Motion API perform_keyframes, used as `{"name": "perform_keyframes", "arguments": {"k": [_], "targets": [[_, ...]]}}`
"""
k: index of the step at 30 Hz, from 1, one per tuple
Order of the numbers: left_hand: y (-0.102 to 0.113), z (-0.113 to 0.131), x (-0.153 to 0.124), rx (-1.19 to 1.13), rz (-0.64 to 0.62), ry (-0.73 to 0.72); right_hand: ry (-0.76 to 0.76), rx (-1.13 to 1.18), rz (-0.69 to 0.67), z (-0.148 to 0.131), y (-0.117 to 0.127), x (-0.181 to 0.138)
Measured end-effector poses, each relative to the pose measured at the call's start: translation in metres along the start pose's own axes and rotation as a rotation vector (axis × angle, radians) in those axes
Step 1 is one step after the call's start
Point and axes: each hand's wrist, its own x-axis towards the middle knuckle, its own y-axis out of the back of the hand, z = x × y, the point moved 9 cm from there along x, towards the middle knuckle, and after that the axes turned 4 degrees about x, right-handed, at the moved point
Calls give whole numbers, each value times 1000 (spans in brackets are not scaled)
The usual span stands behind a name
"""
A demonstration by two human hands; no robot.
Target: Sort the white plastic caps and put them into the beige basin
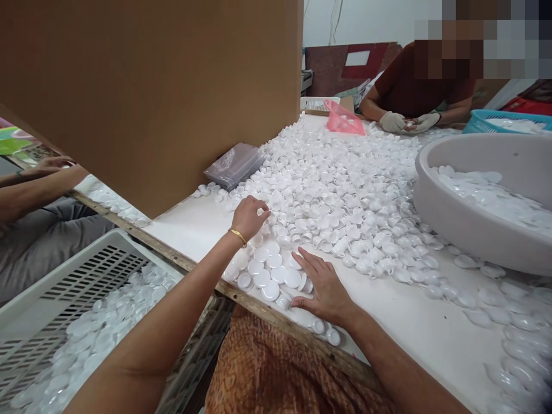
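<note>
My left hand [249,217] hovers at the near left edge of the big heap of small white plastic pieces [332,190]. Its fingers are curled in. Something clear or whitish shows just below them, too blurred to name. My right hand [322,287] has its thumb and fingers spread apart beside a small cluster of round white plastic discs [270,290] near the table's front edge. Its fingertips are close to the discs, and no piece shows in its grasp. A few more discs lie under and beside this hand, along the edge.
A tall brown cardboard panel [172,86] rises at left, with a plastic-wrapped package [235,165] by it. A grey basin [425,190] of pieces stands right. Left below is a white slotted crate [26,313]. A gloved co-worker [409,86] and a pink basket [342,119] are across the table.
</note>
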Motion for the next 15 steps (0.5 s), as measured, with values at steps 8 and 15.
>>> {"name": "perform_keyframes", "arguments": {"k": [8, 15], "targets": [[-10, 55, -75, 74, -55, -379, -26, 15, -57, 1, -8, -2], [-3, 44, -98, 37, -78, -279, -66, 45, -106, -5, -18, -3]]}}
